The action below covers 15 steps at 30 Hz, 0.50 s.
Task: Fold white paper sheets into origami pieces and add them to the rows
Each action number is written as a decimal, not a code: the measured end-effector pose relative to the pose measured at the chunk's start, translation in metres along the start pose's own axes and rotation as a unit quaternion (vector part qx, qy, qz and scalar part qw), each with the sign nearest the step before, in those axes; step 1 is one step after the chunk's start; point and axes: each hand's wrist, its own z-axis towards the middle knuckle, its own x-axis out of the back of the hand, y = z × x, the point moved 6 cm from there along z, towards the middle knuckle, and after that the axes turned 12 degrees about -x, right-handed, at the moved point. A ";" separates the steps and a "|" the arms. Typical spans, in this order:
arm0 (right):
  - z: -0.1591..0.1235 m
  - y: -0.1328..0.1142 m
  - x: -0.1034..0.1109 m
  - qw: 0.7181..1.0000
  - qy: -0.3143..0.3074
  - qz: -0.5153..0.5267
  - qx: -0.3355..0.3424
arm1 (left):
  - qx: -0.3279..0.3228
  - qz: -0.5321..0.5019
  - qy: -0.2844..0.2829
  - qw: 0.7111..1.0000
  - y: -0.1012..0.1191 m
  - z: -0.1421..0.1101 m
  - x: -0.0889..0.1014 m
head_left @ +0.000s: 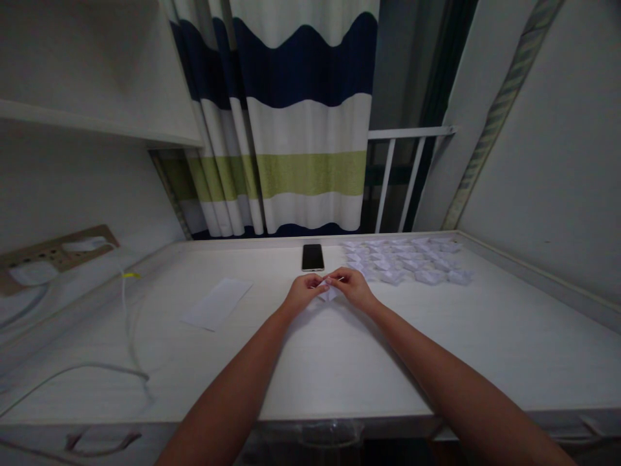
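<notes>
Between both hands, just above the white desk (310, 369), is a small piece of folded white paper (330, 293). My left hand (303, 291) pinches its left side, and my right hand (353, 287) pinches the right side; the fingertips nearly meet at its top. The fingers cover part of the paper, so its full shape is hidden. Just beyond the hands lies a black phone (312, 257), screen up. Several folded white paper pieces (402, 260) are laid out in rows to the right of the phone. A flat stack of white paper (217, 304) lies to the left.
Power sockets (58, 255) with plugs are on the left wall, and a white cable (127, 317) trails down onto the desk. A low rim (252, 243) runs along the desk's back edge, before a striped curtain (310, 129). Drawer handles (103, 445) are below the front edge.
</notes>
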 end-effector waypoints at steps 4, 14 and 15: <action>0.000 -0.002 0.001 1.000 0.004 -0.012 0.019 | 0.000 0.000 -0.010 1.000 0.003 -0.001 -0.002; 0.000 0.002 -0.001 1.000 0.004 0.015 0.019 | -0.035 0.067 -0.004 0.997 0.009 -0.002 0.000; 0.000 0.002 -0.001 1.000 0.004 0.017 0.016 | -0.035 0.066 -0.003 0.997 0.009 -0.002 0.000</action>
